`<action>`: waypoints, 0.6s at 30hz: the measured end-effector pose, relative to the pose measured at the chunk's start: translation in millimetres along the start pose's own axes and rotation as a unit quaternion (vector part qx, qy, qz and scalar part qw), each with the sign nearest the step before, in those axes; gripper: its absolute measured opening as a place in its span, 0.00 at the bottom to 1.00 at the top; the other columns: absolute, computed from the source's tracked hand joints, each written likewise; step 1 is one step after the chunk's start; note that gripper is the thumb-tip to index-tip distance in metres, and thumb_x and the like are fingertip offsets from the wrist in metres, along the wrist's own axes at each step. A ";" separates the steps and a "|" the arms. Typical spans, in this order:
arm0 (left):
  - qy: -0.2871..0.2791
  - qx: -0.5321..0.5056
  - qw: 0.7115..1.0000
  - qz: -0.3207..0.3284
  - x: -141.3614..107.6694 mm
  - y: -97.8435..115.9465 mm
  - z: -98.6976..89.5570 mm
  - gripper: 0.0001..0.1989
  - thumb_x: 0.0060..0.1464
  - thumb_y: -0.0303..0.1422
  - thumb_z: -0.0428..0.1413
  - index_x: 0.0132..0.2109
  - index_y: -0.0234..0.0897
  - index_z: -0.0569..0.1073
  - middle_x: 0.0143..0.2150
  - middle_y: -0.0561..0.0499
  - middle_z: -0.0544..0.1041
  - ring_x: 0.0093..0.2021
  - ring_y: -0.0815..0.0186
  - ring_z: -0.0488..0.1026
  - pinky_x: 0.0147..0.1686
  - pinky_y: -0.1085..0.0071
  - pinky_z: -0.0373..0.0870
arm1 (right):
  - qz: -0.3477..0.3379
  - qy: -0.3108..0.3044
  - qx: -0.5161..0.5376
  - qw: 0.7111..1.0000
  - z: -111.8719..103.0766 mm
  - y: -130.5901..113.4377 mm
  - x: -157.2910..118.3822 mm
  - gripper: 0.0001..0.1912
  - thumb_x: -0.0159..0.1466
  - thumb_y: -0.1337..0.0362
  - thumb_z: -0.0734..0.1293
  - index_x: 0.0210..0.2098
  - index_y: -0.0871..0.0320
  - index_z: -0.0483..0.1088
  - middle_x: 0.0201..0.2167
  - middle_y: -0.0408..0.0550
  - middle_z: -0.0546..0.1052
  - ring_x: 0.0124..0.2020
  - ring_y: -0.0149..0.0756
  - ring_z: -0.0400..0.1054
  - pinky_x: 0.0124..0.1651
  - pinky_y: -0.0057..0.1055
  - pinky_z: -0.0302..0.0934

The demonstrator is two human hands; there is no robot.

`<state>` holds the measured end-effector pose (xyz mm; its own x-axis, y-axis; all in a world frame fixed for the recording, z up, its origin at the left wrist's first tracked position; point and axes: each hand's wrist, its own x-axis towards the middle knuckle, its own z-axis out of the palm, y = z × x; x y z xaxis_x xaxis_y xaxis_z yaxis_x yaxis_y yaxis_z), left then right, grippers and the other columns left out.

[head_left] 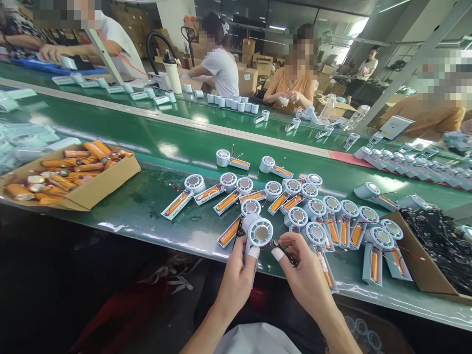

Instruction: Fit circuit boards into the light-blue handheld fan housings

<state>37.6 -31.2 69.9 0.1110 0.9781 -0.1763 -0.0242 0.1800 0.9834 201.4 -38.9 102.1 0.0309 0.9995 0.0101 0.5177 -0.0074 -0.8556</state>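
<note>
In my left hand (238,273) is a pale blue handheld fan body (260,232), its round slotted head facing up and its handle inside my closed fingers. My right hand (300,268) pinches a small black circuit board (289,253) just right of the fan head, close to thin wires. Around both hands lie several more fan bodies (297,216) with orange batteries (356,235) in their open handles and thin red and black wires trailing out. One such body (230,231) sits directly behind my left hand.
At the left stands a cardboard box (106,189) of orange batteries. A second box (420,265) at the right holds many black boards. Beyond the green bench (158,196) runs a conveyor belt (177,142) carrying fan bodies. Several people sit across it, one in an orange top (291,88).
</note>
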 end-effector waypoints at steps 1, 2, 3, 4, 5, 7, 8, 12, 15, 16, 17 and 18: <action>0.004 0.001 1.000 0.003 0.8 1.8 -0.2 0.14 0.67 0.43 0.49 0.54 0.41 0.68 0.44 0.51 0.75 0.41 0.62 0.71 0.43 0.69 0.69 | -0.018 -0.004 -0.077 0.997 -1.8 -1.6 0.4 0.08 0.70 0.58 0.60 0.45 0.53 0.68 0.37 0.49 0.78 0.38 0.42 0.72 0.38 0.33 0.60; 0.007 0.006 1.000 0.004 1.9 4.0 -0.5 0.14 0.66 0.42 0.49 0.53 0.42 0.68 0.45 0.51 0.75 0.41 0.62 0.70 0.43 0.69 0.68 | -0.035 -0.023 -0.149 0.988 -4.4 -4.2 0.4 0.10 0.71 0.59 0.58 0.43 0.53 0.69 0.34 0.49 0.78 0.35 0.42 0.72 0.35 0.33 0.56; 0.009 0.011 1.000 0.004 3.0 6.5 -0.9 0.13 0.66 0.42 0.50 0.53 0.42 0.68 0.45 0.51 0.75 0.41 0.62 0.70 0.43 0.69 0.68 | -0.050 -0.055 -0.208 0.975 -7.5 -7.8 0.2 0.12 0.72 0.59 0.56 0.41 0.53 0.70 0.31 0.49 0.78 0.32 0.42 0.71 0.32 0.33 0.52; 0.009 0.016 1.000 0.002 4.2 9.2 -1.3 0.13 0.66 0.41 0.50 0.52 0.42 0.69 0.44 0.51 0.75 0.41 0.62 0.70 0.42 0.69 0.68 | -0.065 -0.094 -0.248 0.962 -10.9 -11.9 -0.2 0.13 0.73 0.60 0.55 0.40 0.53 0.70 0.29 0.48 0.77 0.29 0.41 0.70 0.30 0.33 0.49; 0.006 0.020 1.000 -0.003 5.4 12.1 -1.7 0.12 0.65 0.40 0.50 0.51 0.41 0.69 0.43 0.51 0.75 0.40 0.62 0.70 0.42 0.69 0.67 | -0.079 -0.138 -0.270 0.950 -14.4 -16.3 -0.6 0.13 0.73 0.59 0.56 0.39 0.53 0.70 0.28 0.47 0.77 0.27 0.40 0.69 0.29 0.32 0.46; -0.009 0.021 1.000 -0.016 7.4 17.6 -2.1 0.10 0.63 0.38 0.51 0.48 0.41 0.70 0.41 0.52 0.74 0.39 0.63 0.69 0.39 0.70 0.66 | -0.110 -0.221 -0.272 0.930 -19.6 -24.2 -0.9 0.09 0.70 0.59 0.62 0.35 0.54 0.69 0.25 0.44 0.75 0.24 0.37 0.65 0.28 0.32 0.44; -0.020 0.011 0.999 -0.025 8.3 19.8 -2.1 0.08 0.62 0.36 0.52 0.46 0.40 0.70 0.39 0.53 0.74 0.38 0.63 0.69 0.38 0.71 0.65 | -0.126 -0.245 -0.260 0.925 -20.9 -27.0 -0.5 0.08 0.68 0.60 0.64 0.33 0.54 0.68 0.24 0.43 0.74 0.24 0.35 0.64 0.28 0.32 0.43; -0.076 -0.075 0.992 -0.061 10.9 21.8 -1.3 0.03 0.57 0.33 0.52 0.38 0.40 0.69 0.33 0.55 0.71 0.34 0.66 0.67 0.36 0.72 0.64 | -0.127 -0.260 -0.127 0.949 -14.7 -27.0 3.7 0.13 0.69 0.65 0.62 0.27 0.55 0.65 0.22 0.41 0.70 0.23 0.31 0.60 0.29 0.30 0.45; -0.113 -0.176 0.975 -0.078 11.3 17.4 -0.1 0.08 0.61 0.37 0.49 0.38 0.40 0.70 0.32 0.55 0.72 0.33 0.66 0.68 0.34 0.72 0.65 | -0.040 -0.245 0.037 0.968 -1.6 -17.5 4.2 0.22 0.72 0.55 0.58 0.23 0.55 0.61 0.18 0.39 0.66 0.21 0.29 0.58 0.28 0.28 0.48; -0.117 -0.207 0.968 -0.080 10.9 15.8 0.4 0.10 0.62 0.39 0.49 0.39 0.40 0.71 0.33 0.55 0.73 0.35 0.65 0.69 0.35 0.71 0.66 | -0.011 -0.230 0.083 0.970 3.1 -13.6 3.2 0.25 0.73 0.50 0.57 0.22 0.55 0.59 0.16 0.39 0.64 0.20 0.29 0.56 0.28 0.28 0.49; -0.117 -0.232 0.962 -0.082 10.1 14.4 0.9 0.12 0.62 0.41 0.49 0.41 0.40 0.72 0.35 0.54 0.75 0.37 0.64 0.71 0.37 0.70 0.67 | 0.011 -0.210 0.123 0.970 7.7 -9.8 1.8 0.28 0.72 0.47 0.56 0.21 0.55 0.58 0.15 0.38 0.62 0.19 0.28 0.54 0.27 0.28 0.48; -0.113 -0.245 0.959 -0.084 9.1 13.5 1.2 0.14 0.62 0.43 0.50 0.44 0.40 0.73 0.37 0.52 0.77 0.40 0.62 0.73 0.41 0.68 0.69 | 0.027 -0.189 0.156 0.969 11.9 -6.3 0.0 0.30 0.72 0.43 0.56 0.20 0.54 0.57 0.14 0.38 0.61 0.19 0.28 0.52 0.26 0.28 0.48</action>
<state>39.5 -20.0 81.6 0.3661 0.8930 -0.2618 -0.4444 0.4149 0.7939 188.0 -38.5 101.3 -0.2950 0.9388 -0.1778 0.2376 -0.1082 -0.9653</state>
